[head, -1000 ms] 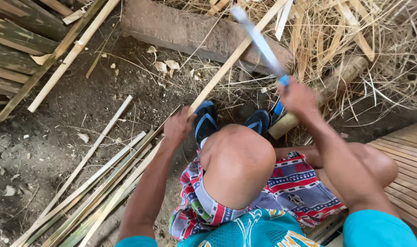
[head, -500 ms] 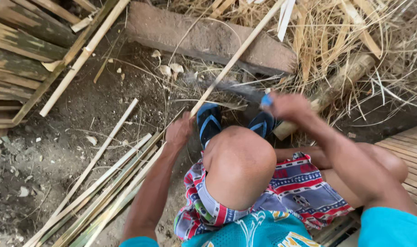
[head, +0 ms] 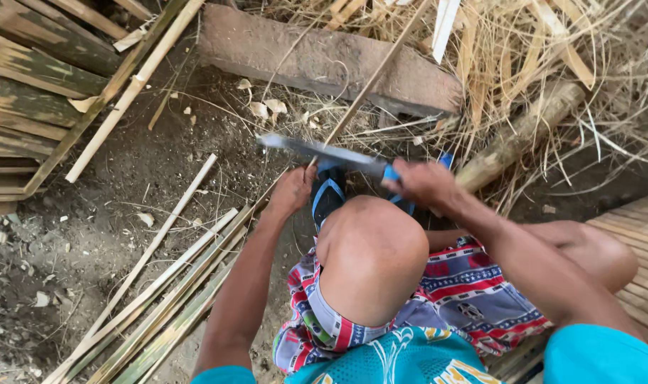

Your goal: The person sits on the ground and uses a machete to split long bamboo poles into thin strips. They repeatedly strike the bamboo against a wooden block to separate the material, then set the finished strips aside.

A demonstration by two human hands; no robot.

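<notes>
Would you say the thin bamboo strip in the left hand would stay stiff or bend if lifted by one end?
The bamboo strip is long and very slender, so it would probably flex and sag. It looks dry and pale, so likely light. Its flat split shape suggests it would not roll.

It was an outdoor bamboo workplace, shown by the bare dirt ground (head: 125,178), split bamboo strips (head: 167,299) and dry straw (head: 594,64).
</notes>
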